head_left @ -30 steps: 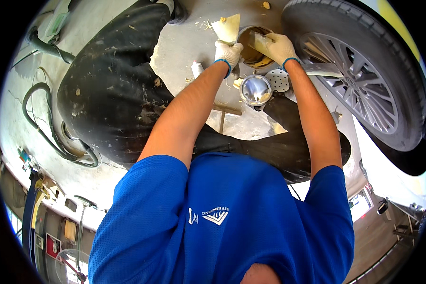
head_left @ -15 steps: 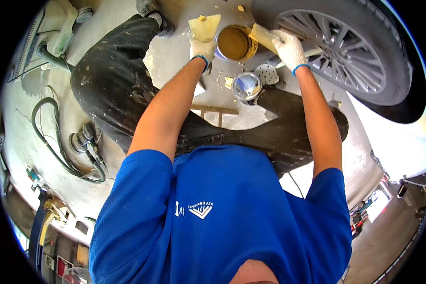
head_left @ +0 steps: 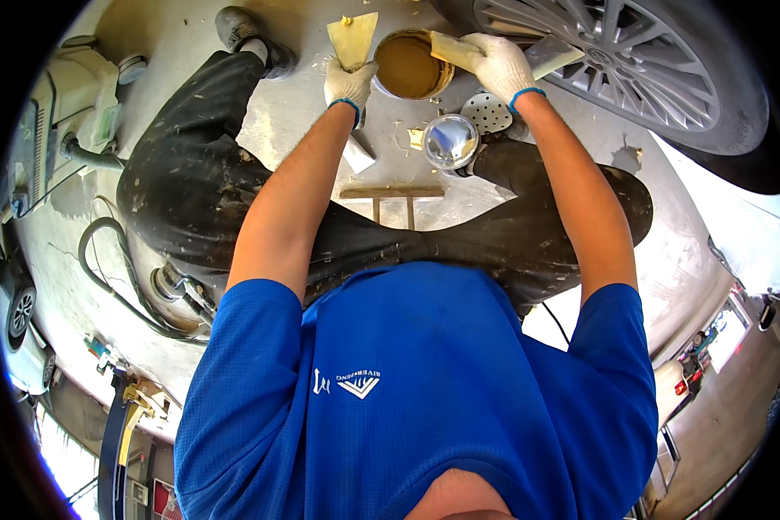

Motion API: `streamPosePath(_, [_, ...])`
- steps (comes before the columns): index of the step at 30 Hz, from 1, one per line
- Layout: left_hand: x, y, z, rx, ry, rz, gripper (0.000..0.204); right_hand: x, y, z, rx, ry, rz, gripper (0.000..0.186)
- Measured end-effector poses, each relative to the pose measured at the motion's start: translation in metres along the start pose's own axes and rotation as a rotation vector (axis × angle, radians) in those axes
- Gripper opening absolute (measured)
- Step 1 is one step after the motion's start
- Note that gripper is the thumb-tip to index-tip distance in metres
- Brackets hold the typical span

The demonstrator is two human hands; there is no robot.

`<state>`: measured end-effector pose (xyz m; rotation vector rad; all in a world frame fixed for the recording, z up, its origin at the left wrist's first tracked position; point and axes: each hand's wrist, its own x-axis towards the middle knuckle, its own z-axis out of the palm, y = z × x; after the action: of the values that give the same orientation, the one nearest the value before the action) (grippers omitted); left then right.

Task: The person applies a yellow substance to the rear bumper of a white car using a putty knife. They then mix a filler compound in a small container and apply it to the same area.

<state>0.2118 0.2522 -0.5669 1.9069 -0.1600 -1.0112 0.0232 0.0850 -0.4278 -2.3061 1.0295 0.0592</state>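
Observation:
My left hand [head_left: 350,82], in a white knit glove, grips a yellowish putty spreader [head_left: 353,43] with its wide edge pointing away from me. A small dab of putty sits on that blade. To its right stands an open can of mustard-brown putty [head_left: 407,69]. My gloved right hand [head_left: 500,68] is closed on a second yellow putty-smeared spreader [head_left: 452,52], whose end reaches over the can's right rim. A pale flat blade [head_left: 553,57] shows on the other side of this hand; whether I hold it too, I cannot tell.
Beside my right knee lie a round clear lid [head_left: 451,141] and a perforated disc [head_left: 487,113]. A car wheel [head_left: 633,61] stands at the upper right. A low wooden-topped stand [head_left: 393,193] is between my legs. On the left are a hose [head_left: 104,282] and a grey machine [head_left: 69,130].
Both hands and their spreaders appear farther left and up, and the whole view has shifted. The right spreader now reaches over the can's rim at a flatter angle.

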Motion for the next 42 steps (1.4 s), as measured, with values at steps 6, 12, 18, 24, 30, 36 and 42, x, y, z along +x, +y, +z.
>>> streamPosePath(6, [0.0, 0.008, 0.01, -0.186, -0.048, -0.084, 0.036, 0.013, 0.009, 0.073, -0.447, 0.042, -0.42, 0.027])
streamPosePath(12, [0.005, -0.013, 0.009, -0.157, -0.061, -0.084, 0.044, 0.048, 0.002, 0.125, -0.77, -0.094, -0.459, 0.019])
streamPosePath(18, [0.005, -0.011, 0.009, -0.162, -0.077, -0.123, 0.046, 0.074, 0.002, 0.158, -0.808, -0.088, -0.441, 0.018])
streamPosePath(24, [-0.004, 0.001, 0.01, -0.217, -0.074, -0.164, 0.05, 0.073, 0.001, 0.168, -0.902, -0.368, -0.324, 0.02])
streamPosePath(30, [0.0, -0.004, 0.01, -0.175, -0.067, -0.149, 0.048, 0.064, -0.015, 0.149, -0.826, -0.277, -0.285, 0.021])
streamPosePath(36, [-0.002, -0.003, 0.012, -0.212, -0.058, -0.136, 0.047, 0.071, -0.017, 0.155, -0.815, -0.22, -0.408, 0.02])
streamPosePath(42, [0.0, -0.008, 0.012, -0.205, -0.046, -0.153, 0.046, 0.065, -0.001, 0.173, -0.871, -0.251, -0.425, 0.023])
